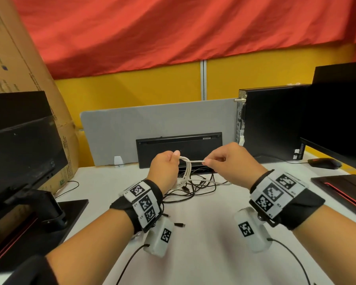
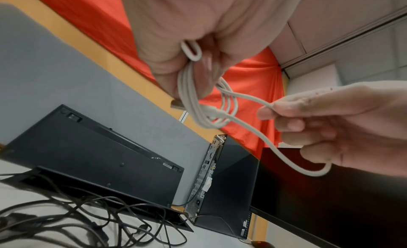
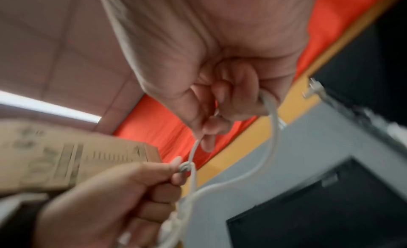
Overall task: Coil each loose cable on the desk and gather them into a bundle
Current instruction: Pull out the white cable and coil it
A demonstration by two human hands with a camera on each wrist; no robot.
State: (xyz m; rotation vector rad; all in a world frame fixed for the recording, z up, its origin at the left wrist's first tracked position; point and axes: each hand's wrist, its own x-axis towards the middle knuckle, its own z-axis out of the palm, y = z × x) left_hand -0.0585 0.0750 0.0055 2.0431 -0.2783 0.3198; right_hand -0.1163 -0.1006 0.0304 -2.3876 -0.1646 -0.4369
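Observation:
A white cable (image 1: 187, 167) hangs in several loops from my left hand (image 1: 166, 163), which grips the coil above the desk. In the left wrist view the looped white cable (image 2: 198, 95) runs out of that fist. My right hand (image 1: 220, 159) pinches a stretch of the same cable pulled taut across the loops, and the slack trails down under the right hand (image 2: 330, 119). In the blurred right wrist view the white cable (image 3: 273, 130) leaves my right hand (image 3: 211, 116) and reaches the left hand (image 3: 132, 187). A tangle of black cables (image 1: 195, 188) lies on the white desk (image 1: 203, 243) below both hands.
A black keyboard (image 1: 179, 149) leans upright against the grey divider (image 1: 132, 136). A black computer case (image 1: 271, 122), a mouse (image 1: 325, 163) and a monitor (image 1: 341, 120) stand at the right. Another monitor (image 1: 19, 145) and a cardboard box (image 1: 19, 58) stand at the left.

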